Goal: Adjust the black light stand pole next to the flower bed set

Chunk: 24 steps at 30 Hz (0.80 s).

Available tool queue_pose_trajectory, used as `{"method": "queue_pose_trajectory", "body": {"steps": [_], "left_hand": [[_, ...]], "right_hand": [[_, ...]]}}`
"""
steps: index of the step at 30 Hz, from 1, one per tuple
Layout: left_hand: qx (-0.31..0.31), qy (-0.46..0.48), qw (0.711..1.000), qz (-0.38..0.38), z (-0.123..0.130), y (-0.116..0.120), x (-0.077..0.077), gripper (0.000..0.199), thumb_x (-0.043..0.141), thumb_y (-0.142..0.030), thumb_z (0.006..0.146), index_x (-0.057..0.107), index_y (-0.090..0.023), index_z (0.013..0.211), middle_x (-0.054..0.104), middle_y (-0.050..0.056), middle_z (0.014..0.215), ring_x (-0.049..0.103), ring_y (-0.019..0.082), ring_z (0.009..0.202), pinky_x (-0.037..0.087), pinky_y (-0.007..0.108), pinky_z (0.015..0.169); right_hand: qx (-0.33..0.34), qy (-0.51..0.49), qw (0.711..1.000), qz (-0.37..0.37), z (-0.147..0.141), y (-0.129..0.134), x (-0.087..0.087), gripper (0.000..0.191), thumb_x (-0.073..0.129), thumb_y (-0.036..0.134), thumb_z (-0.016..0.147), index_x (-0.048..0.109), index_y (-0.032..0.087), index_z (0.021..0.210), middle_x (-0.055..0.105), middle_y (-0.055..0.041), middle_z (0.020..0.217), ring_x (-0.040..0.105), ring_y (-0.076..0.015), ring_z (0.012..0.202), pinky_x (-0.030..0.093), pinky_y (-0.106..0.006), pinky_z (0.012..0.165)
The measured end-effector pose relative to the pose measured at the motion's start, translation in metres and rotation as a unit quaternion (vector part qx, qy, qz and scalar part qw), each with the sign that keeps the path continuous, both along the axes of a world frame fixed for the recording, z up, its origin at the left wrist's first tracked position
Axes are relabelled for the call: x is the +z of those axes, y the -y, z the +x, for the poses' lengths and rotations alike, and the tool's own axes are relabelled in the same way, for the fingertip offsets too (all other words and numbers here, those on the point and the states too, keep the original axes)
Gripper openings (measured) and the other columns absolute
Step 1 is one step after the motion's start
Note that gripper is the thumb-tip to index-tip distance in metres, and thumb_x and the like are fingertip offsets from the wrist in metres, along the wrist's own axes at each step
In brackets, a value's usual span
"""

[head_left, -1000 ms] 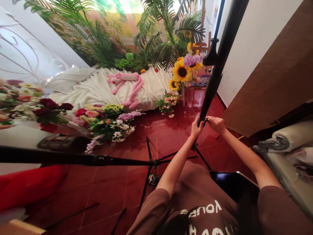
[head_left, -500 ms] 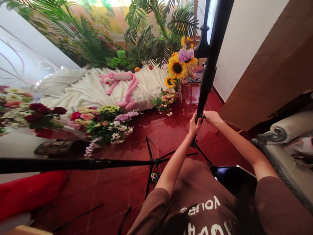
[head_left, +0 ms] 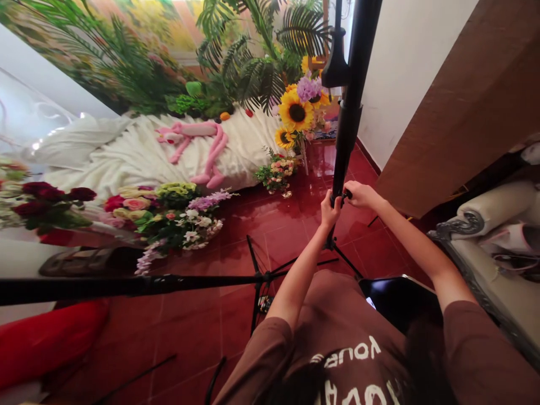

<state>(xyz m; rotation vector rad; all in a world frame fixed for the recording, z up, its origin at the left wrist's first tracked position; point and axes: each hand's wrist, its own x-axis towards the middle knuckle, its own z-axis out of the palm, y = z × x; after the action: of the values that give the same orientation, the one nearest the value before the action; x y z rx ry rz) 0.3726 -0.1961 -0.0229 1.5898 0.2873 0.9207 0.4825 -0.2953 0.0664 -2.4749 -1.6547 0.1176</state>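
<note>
A tall black stand (head_left: 351,112) rises from the floor up past the top edge of the view. My left hand (head_left: 330,209) is wrapped round its lower pole. Just to the right, my right hand (head_left: 358,194) pinches a small black knob (head_left: 347,194) on the side of the pole. Below both hands, the stand's legs (head_left: 346,261) spread over the floor. A black bracket (head_left: 336,64) hangs beside the upper pole.
A second black stand (head_left: 189,282) crosses the left side. Beyond are a bed with white cloth (head_left: 122,160), a pink plush toy (head_left: 202,132), sunflowers (head_left: 296,112) and other flowers (head_left: 179,216). A cream sofa (head_left: 489,247) is at the right; red cloth (head_left: 50,337) lies lower left.
The view has shifted, so the bed, flowers and stand appear farther left. My left hand keeps its hold on the pole, and my right hand stays at the knob.
</note>
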Motion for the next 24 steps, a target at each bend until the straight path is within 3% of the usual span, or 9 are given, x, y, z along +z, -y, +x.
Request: {"method": "queue_pose_trajectory", "body": {"steps": [3,6,9,12,15,19,22,24], "left_hand": [[-0.001,-0.007,1.0,-0.003,0.0,0.0,-0.001,0.049,0.052,-0.066,0.083,0.057,-0.018,0.084,0.054,-0.002,0.062,0.049,0.01,0.054,0.037,0.022,0.056],[0.002,-0.006,1.0,0.004,0.001,0.001,-0.001,0.046,0.051,-0.064,0.086,0.057,-0.018,0.086,0.056,-0.001,0.064,0.051,0.01,0.056,0.039,0.022,0.058],[0.014,-0.004,1.0,0.014,0.001,0.002,-0.001,0.044,0.05,-0.062,0.087,0.057,-0.018,0.085,0.056,-0.001,0.064,0.051,0.01,0.057,0.04,0.022,0.059],[0.017,-0.003,1.0,0.014,0.0,0.003,-0.001,0.044,0.05,-0.062,0.087,0.056,-0.018,0.082,0.055,-0.001,0.063,0.051,0.01,0.056,0.041,0.022,0.058],[0.012,-0.007,1.0,0.002,0.0,0.003,0.0,0.044,0.051,-0.062,0.087,0.055,-0.018,0.082,0.055,-0.002,0.062,0.051,0.01,0.054,0.04,0.022,0.056],[0.008,-0.004,1.0,0.007,-0.001,0.003,0.0,0.043,0.051,-0.061,0.087,0.055,-0.018,0.081,0.056,-0.002,0.061,0.053,0.01,0.053,0.04,0.022,0.056],[0.007,0.0,1.0,0.012,0.0,0.003,-0.001,0.042,0.051,-0.06,0.088,0.056,-0.018,0.082,0.058,-0.001,0.061,0.054,0.01,0.054,0.04,0.022,0.056],[0.008,0.002,1.0,0.011,0.001,0.003,-0.003,0.041,0.052,-0.058,0.088,0.056,-0.018,0.083,0.059,-0.001,0.062,0.055,0.01,0.054,0.041,0.022,0.056]], "right_hand": [[0.0,-0.006,0.997,-0.076,0.005,-0.003,0.023,0.022,0.068,0.024,0.079,0.071,0.025,0.1,0.074,-0.0032,0.095,0.068,-0.0213,0.089,0.049,-0.028,0.071],[-0.017,0.025,0.997,-0.071,0.002,-0.001,0.023,0.018,0.065,0.026,0.083,0.075,0.026,0.099,0.076,-0.0039,0.097,0.07,-0.0239,0.094,0.053,-0.032,0.079],[-0.018,0.039,0.998,0.041,-0.012,0.011,-0.003,0.036,0.048,0.02,0.093,0.066,0.024,0.124,0.067,-0.0064,0.128,0.063,-0.0223,0.117,0.053,-0.034,0.094],[-0.073,0.052,0.986,0.14,-0.03,0.026,-0.042,0.052,0.032,0.016,0.097,0.04,0.021,0.149,0.043,-0.0076,0.152,0.045,-0.0194,0.138,0.049,-0.035,0.104],[-0.132,0.041,0.982,0.133,-0.043,0.038,-0.081,0.06,0.031,0.014,0.096,0.024,0.02,0.155,0.019,-0.0086,0.162,0.022,-0.0248,0.149,0.053,-0.04,0.1],[-0.196,-0.003,0.979,0.052,-0.046,0.05,-0.112,0.069,0.045,0.013,0.089,0.025,0.023,0.155,-0.001,-0.0086,0.164,0.01,-0.0345,0.151,0.042,-0.055,0.109],[-0.255,-0.038,0.963,0.081,-0.037,0.051,-0.099,0.075,0.05,0.023,0.091,0.014,0.018,0.157,-0.007,-0.0126,0.163,0.015,-0.0362,0.15,0.031,-0.057,0.116],[-0.243,-0.055,0.954,0.165,-0.031,0.044,-0.066,0.081,0.047,0.038,0.094,0.0,0.019,0.158,-0.004,-0.0137,0.164,0.017,-0.0334,0.15,0.03,-0.056,0.117]]}}
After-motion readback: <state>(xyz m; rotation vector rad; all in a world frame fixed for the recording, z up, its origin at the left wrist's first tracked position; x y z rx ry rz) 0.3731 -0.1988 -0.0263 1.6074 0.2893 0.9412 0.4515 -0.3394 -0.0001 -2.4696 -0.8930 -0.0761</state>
